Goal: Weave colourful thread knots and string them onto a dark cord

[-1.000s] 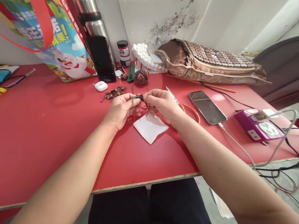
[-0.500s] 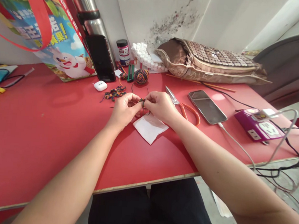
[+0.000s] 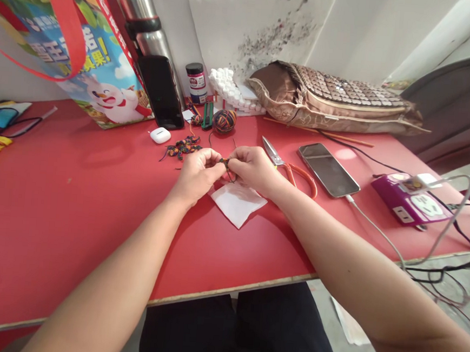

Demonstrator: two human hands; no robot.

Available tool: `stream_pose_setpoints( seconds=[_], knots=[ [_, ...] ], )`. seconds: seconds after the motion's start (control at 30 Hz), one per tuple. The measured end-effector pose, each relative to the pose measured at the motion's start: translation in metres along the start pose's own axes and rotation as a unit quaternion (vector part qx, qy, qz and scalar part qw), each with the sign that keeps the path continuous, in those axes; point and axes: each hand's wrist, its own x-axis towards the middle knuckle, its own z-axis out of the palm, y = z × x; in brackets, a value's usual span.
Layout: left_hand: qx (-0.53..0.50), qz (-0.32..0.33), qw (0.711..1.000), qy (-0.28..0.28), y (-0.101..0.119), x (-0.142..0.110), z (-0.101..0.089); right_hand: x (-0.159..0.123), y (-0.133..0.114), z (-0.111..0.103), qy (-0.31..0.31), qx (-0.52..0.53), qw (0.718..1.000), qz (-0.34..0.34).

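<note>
My left hand (image 3: 196, 174) and my right hand (image 3: 252, 167) meet over the red table (image 3: 74, 196), fingertips pinched together on a small multicoloured knotted cord (image 3: 225, 162). Both hands are closed on it, and thin strands hang down from the pinch. A white square of paper (image 3: 238, 202) lies just below the hands. Behind them sit a heap of finished knotted cord pieces (image 3: 182, 146) and a ball of multicoloured yarn (image 3: 223, 120). Orange-handled scissors (image 3: 288, 169) lie right beside my right hand.
A phone (image 3: 328, 168) on a cable and a purple power strip (image 3: 410, 204) lie to the right. At the back are a printed bag (image 3: 61, 48), a steel flask (image 3: 146, 33), a black phone (image 3: 161, 91), a small jar (image 3: 195, 82), white beads (image 3: 229, 89) and a brown pouch (image 3: 330, 99). A white earbud case (image 3: 160, 135) sits to the left.
The hands drew closer together and dropped slightly toward the table. The knot, visible between the fingertips a second ago, is now mostly hidden in the pinch.
</note>
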Motion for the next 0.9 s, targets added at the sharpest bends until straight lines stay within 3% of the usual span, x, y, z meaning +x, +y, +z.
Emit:
stream_pose_setpoints(
  seconds=[0.1, 0.17, 0.43, 0.63, 0.9],
  knots=[
    [-0.028, -0.037, 0.999, -0.011, -0.0008, 0.0033, -0.0040, 0.0006, 0.0002, -0.0015, -0.034, 0.137, 0.987, 0.081],
    [-0.050, -0.048, 0.998, -0.009, -0.0008, 0.0052, -0.0063, 0.0007, -0.0013, -0.0030, -0.019, 0.152, 0.982, 0.106],
    [-0.077, -0.040, 0.996, 0.009, 0.0029, 0.0033, -0.0033, -0.0015, -0.0075, -0.0051, 0.045, 0.101, 0.993, 0.050],
    [-0.057, -0.017, 0.998, 0.005, -0.0018, 0.0050, -0.0048, -0.0012, -0.0045, -0.0037, 0.044, 0.079, 0.995, 0.044],
    [-0.047, -0.034, 0.998, -0.006, -0.0025, 0.0025, -0.0040, 0.0003, -0.0040, -0.0048, 0.032, 0.215, 0.972, 0.093]
  ],
)
